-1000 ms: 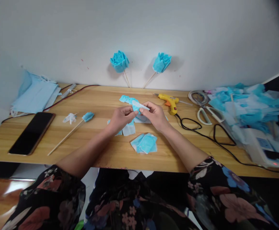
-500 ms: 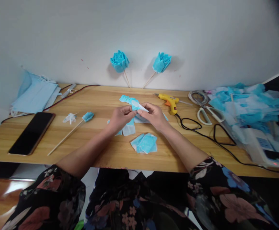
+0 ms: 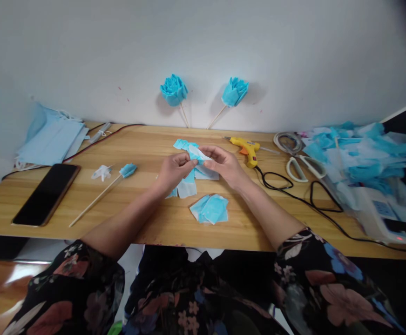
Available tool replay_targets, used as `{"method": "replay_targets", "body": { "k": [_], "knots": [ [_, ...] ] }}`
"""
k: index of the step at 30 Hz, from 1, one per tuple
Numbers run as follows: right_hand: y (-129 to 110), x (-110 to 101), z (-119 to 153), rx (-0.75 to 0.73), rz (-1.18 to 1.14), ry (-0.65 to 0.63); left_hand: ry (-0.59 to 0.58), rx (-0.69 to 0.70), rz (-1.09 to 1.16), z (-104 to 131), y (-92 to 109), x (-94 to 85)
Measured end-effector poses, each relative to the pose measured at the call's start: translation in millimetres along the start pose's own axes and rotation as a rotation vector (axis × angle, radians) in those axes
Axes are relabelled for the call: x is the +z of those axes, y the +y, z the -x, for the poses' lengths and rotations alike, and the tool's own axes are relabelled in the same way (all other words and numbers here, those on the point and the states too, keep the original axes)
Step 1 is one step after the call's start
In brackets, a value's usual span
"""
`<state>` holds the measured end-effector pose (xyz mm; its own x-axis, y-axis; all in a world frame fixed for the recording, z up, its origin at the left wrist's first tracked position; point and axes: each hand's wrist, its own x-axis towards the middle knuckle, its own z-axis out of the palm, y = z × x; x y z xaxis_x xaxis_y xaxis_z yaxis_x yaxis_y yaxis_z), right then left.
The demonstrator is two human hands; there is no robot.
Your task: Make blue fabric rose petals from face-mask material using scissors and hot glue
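Between both hands is a small blue-and-white piece of mask fabric [image 3: 199,154], folded over and pinched at its edges. My left hand [image 3: 176,171] grips its left side with thumb and fingers closed. On its right side, my right hand [image 3: 224,164] holds it the same way. Under and around the hands lie more cut fabric strips [image 3: 187,188], partly hidden by the fingers. Nearer to me is a small stack of blue fabric squares [image 3: 210,209]. To the left rests a wooden stick [image 3: 94,201] with a blue fabric bud [image 3: 128,170] on its tip.
Two blue fabric flowers [image 3: 174,90] on sticks lean against the wall. A yellow glue gun [image 3: 246,148] with a black cord lies right of the hands, near scissors [image 3: 297,169] and a fabric scrap heap [image 3: 363,144]. Leftward are a phone [image 3: 45,195] and face masks [image 3: 51,139].
The held fabric piece has turned slightly, showing more blue along its lower edge. My right hand's fingers have shifted up and left over it. The left hand has barely moved.
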<state>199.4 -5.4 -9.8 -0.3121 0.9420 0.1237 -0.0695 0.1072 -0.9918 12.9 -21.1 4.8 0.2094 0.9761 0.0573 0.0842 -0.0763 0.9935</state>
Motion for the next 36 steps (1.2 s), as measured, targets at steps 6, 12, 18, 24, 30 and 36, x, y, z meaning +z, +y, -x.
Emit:
{"method": "replay_targets", "body": {
  "k": [6,12,18,24,30,36],
  "knots": [
    [5,-7,-5,0.014,-0.151,0.124,-0.001,-0.002,0.029,0,0,0.3],
    [7,-7,-6,-0.048,-0.069,0.262,0.006,-0.012,0.017,1,-1,0.5],
    [3,-4,-3,-0.081,-0.021,0.238,0.005,-0.013,0.016,0,-1,0.7],
    [0,-5,-1,-0.135,-0.032,0.188,0.007,-0.017,0.01,0,0,-0.1],
    [-3,-4,-1,-0.16,0.082,0.212,-0.003,-0.013,0.0,1,1,0.5],
    [-5,3,4,-0.126,0.147,0.018,-0.019,0.001,0.039,2,0,3.7]
  ]
}}
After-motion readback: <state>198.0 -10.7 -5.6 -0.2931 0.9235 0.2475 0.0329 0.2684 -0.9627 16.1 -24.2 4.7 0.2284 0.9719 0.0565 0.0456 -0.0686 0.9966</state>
